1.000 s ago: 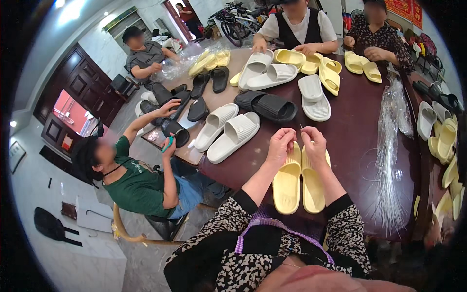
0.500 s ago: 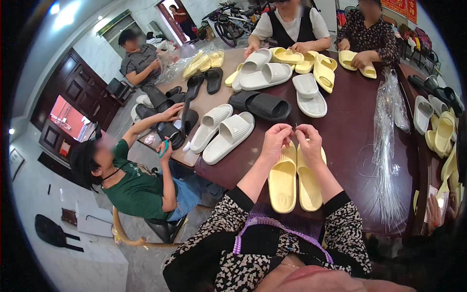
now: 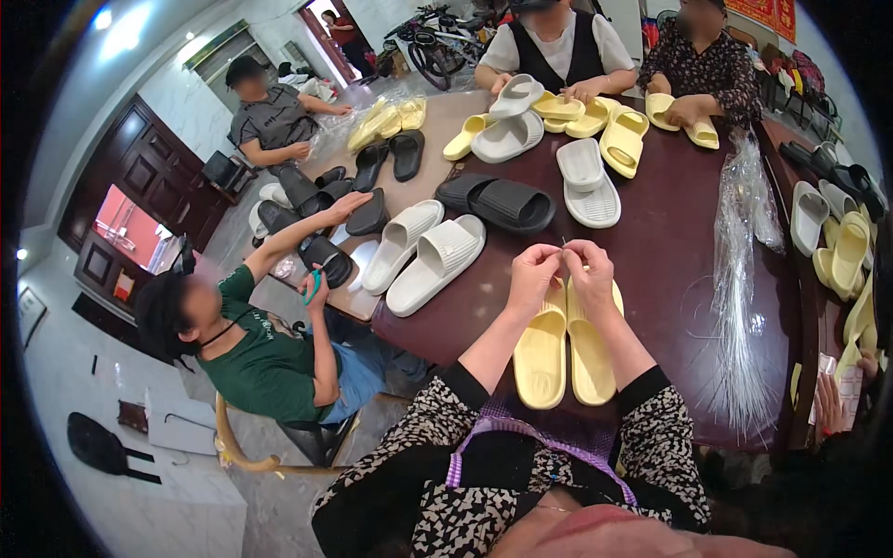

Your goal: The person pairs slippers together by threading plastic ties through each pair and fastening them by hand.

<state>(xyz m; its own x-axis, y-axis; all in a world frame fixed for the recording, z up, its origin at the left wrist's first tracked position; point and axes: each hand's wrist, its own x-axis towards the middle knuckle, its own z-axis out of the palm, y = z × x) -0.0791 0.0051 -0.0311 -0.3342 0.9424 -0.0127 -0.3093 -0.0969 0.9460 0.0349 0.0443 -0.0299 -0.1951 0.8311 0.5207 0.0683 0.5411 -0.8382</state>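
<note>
- Two hands [image 3: 533,278] of the wearer
- Two yellow slippers [image 3: 539,361] near these hands
- Two black slippers [image 3: 517,207] beyond the hands
- One bundle of thin strips [image 3: 741,349]
- One green-handled scissors [image 3: 313,287]

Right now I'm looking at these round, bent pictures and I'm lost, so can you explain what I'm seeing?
There's no robot here, just a person using bare hands. Every picture comes from a wide fisheye camera on that person's head, looking down, so straight edges bend. The left hand and right hand meet over the far ends of two yellow slippers, pinching something thin, too small to make out. The dark red table also holds grey slippers, black slippers and, on the right, a bundle of pale strands. Other people are around it; one in a green shirt holds a teal-handled tool.
</note>
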